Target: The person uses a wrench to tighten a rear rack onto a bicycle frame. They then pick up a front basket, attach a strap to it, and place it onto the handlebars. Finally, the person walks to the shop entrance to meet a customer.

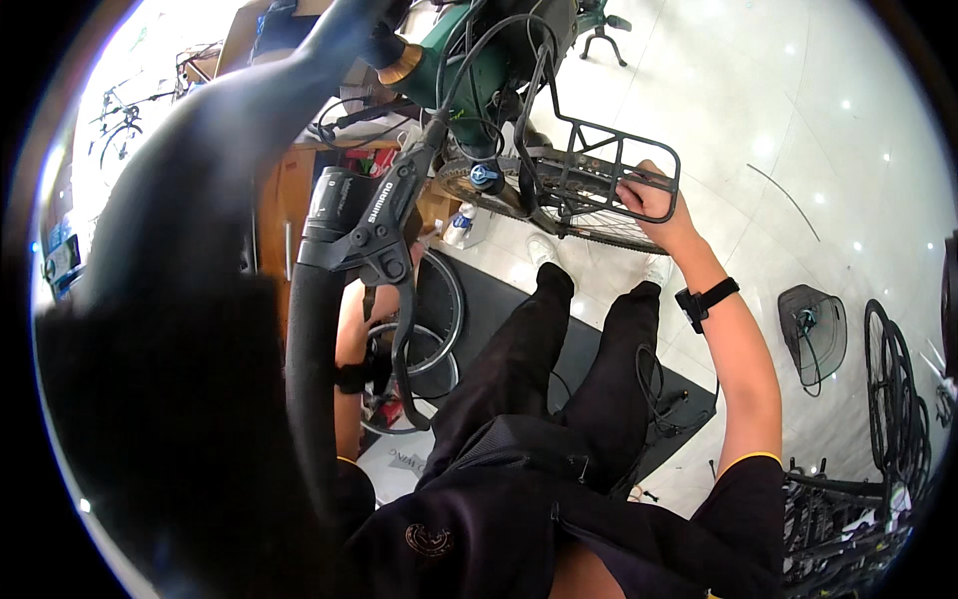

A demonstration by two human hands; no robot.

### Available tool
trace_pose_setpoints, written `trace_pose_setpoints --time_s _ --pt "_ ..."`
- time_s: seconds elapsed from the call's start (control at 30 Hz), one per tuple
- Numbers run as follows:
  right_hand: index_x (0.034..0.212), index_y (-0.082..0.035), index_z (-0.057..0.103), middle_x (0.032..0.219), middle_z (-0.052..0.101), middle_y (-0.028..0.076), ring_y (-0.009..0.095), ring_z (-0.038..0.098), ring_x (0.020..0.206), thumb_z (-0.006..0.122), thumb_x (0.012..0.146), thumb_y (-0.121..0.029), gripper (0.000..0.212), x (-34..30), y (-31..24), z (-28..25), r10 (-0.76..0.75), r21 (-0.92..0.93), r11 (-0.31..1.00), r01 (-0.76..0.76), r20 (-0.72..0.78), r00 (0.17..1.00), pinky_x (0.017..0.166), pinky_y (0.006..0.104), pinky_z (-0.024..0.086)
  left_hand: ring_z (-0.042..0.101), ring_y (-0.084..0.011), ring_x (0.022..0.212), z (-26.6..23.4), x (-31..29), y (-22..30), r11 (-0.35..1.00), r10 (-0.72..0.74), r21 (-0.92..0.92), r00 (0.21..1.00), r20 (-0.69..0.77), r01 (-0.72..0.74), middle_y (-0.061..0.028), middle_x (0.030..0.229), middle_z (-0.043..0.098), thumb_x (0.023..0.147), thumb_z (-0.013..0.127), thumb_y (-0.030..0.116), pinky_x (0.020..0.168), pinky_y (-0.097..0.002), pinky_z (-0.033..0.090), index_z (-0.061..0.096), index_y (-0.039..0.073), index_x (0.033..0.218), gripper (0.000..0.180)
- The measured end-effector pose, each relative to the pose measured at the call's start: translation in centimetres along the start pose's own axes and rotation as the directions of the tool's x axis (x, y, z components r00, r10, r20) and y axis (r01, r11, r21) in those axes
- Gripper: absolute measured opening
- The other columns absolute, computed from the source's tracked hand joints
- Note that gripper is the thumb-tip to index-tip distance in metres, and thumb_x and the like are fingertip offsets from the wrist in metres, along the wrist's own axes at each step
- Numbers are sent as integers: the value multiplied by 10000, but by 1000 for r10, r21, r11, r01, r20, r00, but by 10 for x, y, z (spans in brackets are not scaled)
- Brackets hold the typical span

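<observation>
"Looking down at what?"

"At a bicycle with a green frame point(481, 78), past a black handlebar grip point(312, 369) and a brake lever point(383, 238) close to the camera."

"Doing what with the right hand point(654, 203)?"

"Reaching far forward, with bent fingers at the outer end of a black front rack point(619, 133). Cannot tell whether clamped on a bar or only resting there."

"Placed where, that rack?"

"At upper centre, over a spoked wheel point(614, 243), to the right of the frame."

"And with the left hand point(382, 302)?"

"Reaching up behind the brake lever, mostly hidden; cannot tell whether gripping anything. Held well apart from the right."

"Surrounded by what?"

"By a dark mat point(496, 309) beneath the legs and, off to the right on pale tiles, a grey basket point(830, 321)."
</observation>
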State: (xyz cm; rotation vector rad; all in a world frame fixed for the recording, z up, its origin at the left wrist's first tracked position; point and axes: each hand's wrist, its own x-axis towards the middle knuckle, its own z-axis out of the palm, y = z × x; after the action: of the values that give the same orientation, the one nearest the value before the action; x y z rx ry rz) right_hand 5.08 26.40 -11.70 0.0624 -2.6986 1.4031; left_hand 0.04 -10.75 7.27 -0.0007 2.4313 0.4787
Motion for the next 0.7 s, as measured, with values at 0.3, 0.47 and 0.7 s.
trace_pose_setpoints --time_s 0.3,0.47,0.7 --pt "801 -17 663 788 560 147 310 574 719 631 836 -151 142 -1 -3 3 18 -1 1000 -18 20 1000 626 404 473 620 -363 890 6 -26 131 894 394 298 904 -167 -335 -212 955 639 853 558 54 767 -401 493 617 -29 1075 244" --pt "779 -5 649 791 567 155 311 577 726 630 835 -144 151 -4 6 2 18 -17 1000 -18 10 1000 628 402 473 622 -400 789 29 2 160 879 321 413 936 -143 -238 -246 814 633 843 521 79 705 -451 497 599 -56 971 201" --pt "888 6 656 806 586 166 321 576 761 596 838 -84 120 -1 -1 4 29 -6 1000 -28 79 996 671 386 469 649 -385 730 42 32 159 794 302 585 943 -139 -168 -226 749 645 797 524 98 665 -451 524 599 -19 824 141"
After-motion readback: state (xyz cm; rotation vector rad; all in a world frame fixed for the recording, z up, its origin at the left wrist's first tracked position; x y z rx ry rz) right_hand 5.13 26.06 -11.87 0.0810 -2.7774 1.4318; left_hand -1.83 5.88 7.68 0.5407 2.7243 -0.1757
